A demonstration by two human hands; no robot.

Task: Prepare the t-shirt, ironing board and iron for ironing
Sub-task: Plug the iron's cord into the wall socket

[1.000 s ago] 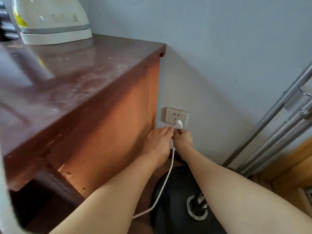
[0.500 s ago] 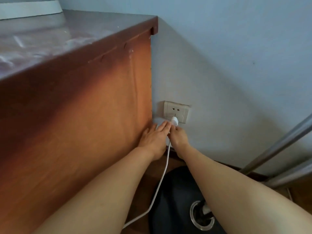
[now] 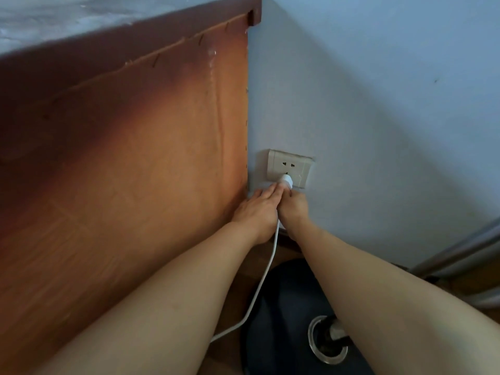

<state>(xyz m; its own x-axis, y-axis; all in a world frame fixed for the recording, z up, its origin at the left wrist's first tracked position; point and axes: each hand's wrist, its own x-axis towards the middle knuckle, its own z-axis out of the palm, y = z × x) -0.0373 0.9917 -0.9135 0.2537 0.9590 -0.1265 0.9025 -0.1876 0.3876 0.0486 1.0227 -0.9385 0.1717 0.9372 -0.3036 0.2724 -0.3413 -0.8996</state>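
The right hand (image 3: 293, 209) is curled tight around the white plug (image 3: 285, 181), pressing it into the lower slots of the wall socket (image 3: 297, 169) just above its knuckles. The left hand (image 3: 257, 209), fingers nearly straight and gripping nothing, rests its fingertips against the plug's near side, likely to steady it. The white cord (image 3: 266, 269) trails back between the forearms. The iron itself is out of view.

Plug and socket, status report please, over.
Both hands at the socket: right hand gripping the plug, left hand flat beside it. Plug against the lower holes; seating unclear. Cord hangs free, nothing in the way.
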